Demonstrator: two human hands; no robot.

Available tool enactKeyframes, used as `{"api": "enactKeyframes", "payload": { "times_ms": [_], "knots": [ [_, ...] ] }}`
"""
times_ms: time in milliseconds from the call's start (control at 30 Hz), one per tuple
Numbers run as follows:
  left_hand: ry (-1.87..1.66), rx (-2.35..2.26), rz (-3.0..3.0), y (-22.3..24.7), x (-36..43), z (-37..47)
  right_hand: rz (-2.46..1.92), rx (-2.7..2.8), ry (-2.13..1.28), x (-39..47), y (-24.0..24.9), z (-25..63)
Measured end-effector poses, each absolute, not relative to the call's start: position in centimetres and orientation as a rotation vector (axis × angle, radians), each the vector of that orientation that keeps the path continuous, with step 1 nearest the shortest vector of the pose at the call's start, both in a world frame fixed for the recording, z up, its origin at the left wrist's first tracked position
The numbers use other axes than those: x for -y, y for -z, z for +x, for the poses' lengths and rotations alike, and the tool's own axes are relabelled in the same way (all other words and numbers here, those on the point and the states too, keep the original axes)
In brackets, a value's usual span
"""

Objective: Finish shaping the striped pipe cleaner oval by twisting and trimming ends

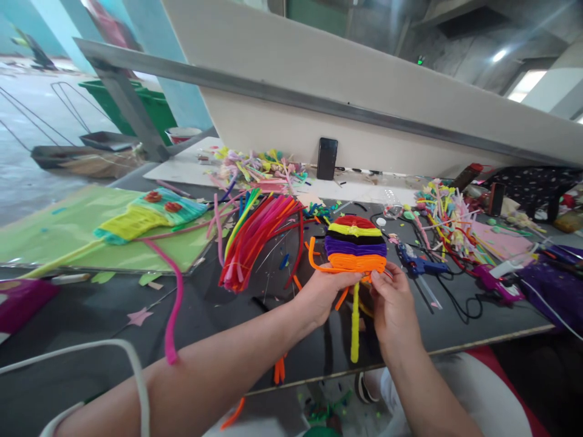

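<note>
A round striped pipe-cleaner piece [356, 244], banded red, yellow, black, purple and orange, is held up over the dark table. My left hand [328, 290] pinches its lower left edge, thumb along the orange band. At the lower right edge, my right hand [392, 298] grips the orange rows with bent fingers. A yellow fuzzy stem [354, 325] hangs down between my hands. One loose orange end [313, 255] curls out at the left of the piece. Left of my hands lies a bundle of red and pink pipe cleaners [255, 243].
A blue glue gun [421, 262] with a cable lies to the right. Piles of pipe-cleaner scraps [449, 212] and a propped phone [327, 159] stand further back. On the left, a yellow and teal fuzzy piece [136, 221] rests on a green sheet [54, 212].
</note>
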State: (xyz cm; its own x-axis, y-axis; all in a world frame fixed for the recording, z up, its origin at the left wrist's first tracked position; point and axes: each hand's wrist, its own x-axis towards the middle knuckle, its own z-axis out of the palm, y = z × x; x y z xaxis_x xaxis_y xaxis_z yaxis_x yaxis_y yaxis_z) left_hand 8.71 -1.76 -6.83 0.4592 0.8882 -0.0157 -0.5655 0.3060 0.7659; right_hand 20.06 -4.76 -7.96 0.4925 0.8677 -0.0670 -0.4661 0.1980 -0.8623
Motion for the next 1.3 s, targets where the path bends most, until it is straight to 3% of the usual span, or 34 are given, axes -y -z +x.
{"api": "enactKeyframes", "payload": {
  "times_ms": [500,700,833,933,1033,1100,1200,1300],
  "knots": [
    [-0.882,-0.604,0.828,7.8,1.0,8.3,-0.817,0.601,-1.154,4.2,8.6,20.2],
    [-0.232,-0.762,1.074,6.8,0.1,6.4,-1.012,0.5,-0.9,4.2,8.6,21.8],
    [0.196,-0.547,1.351,3.5,-0.4,3.7,-1.053,0.545,-0.816,4.4,9.2,22.3],
    [0.097,-0.396,1.303,1.4,-0.4,2.5,-1.082,0.549,-0.829,4.5,9.7,22.0],
    [-0.579,-0.536,1.471,1.4,-0.1,3.5,-1.11,0.567,-0.83,4.6,9.9,21.8],
    [-0.789,-0.66,1.853,2.3,0.0,4.9,-1.121,0.58,-0.844,4.7,9.9,21.6],
    [-0.829,-0.67,2.312,4.2,0.3,6.7,-1.115,0.608,-0.87,4.9,9.8,21.4],
    [-0.651,-0.678,2.657,5.2,0.7,7.2,-1.109,0.625,-0.869,5.0,9.7,21.1]
  ]
}}
